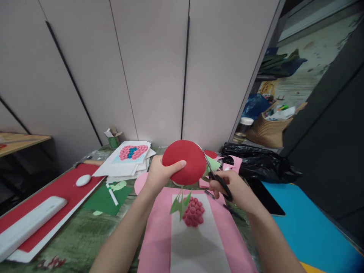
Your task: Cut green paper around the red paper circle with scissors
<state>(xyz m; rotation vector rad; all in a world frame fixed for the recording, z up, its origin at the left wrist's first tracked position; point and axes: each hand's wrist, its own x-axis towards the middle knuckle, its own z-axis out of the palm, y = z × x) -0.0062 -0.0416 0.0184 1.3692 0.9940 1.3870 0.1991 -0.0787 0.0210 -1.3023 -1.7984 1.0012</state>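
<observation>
Gripping a red paper disc [183, 163] between thumb and fingers, a person's left hand [160, 172] holds it raised above the table, just beyond a large pink sheet [155, 231]. The right hand [227, 185] is closed around the black handles of a pair of scissors [225, 187], whose blades point up along the disc's right-hand edge; whether they bite into the paper cannot be told from this angle.

Below the hands, a white sheet [199, 246] lies on the pink one, bearing a cluster of deep-pink rounded pieces [193, 213] with green leaves [180, 206] beside it. To the left, a white marker [112, 194] rests on a dark green sheet [96, 201] near pale green scraps [119, 185], while a white oval object [83, 180] and a long white device [34, 223] sit on red paper [88, 170]. Farther back, a pink-and-blue picture [133, 152] tops a pile of white papers [113, 170].

At right, a black plastic bag [264, 163] slumps behind a dark tablet [265, 195], which overlaps a bright blue sheet [309, 227]. Pale cabinet doors [153, 76] rise behind the table.
</observation>
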